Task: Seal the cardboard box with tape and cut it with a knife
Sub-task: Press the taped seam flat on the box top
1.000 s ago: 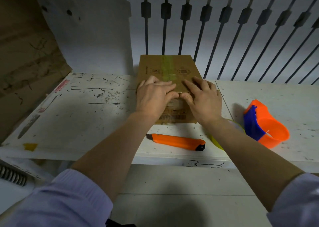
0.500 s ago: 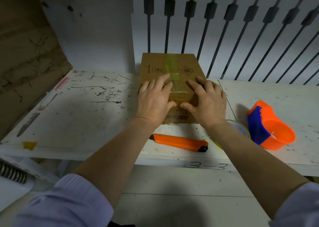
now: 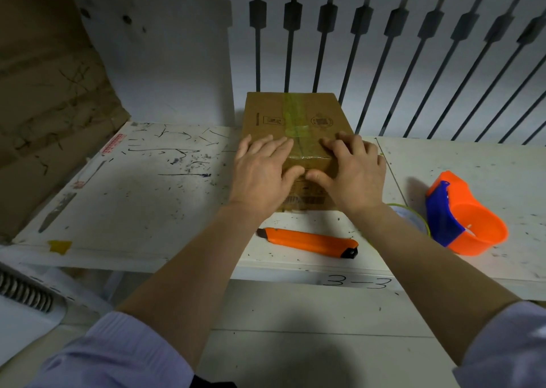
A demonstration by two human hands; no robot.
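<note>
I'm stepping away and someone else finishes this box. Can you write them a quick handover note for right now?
Left hand and right hand: both flat on the near top edge of the cardboard box, holding nothing.
Tape strip already runs along the top seam and over the near edge.
Orange knife lies untouched on the table in front of the box; tape dispenser sits to the right.
Left: finish pressing the tape down, then cut with the knife.

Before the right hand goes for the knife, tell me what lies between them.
Nothing visible. The right hand rests flat on the cardboard box, and the orange knife lies on the bare table just in front of the box, under both wrists. The left hand is also on the box.
</note>
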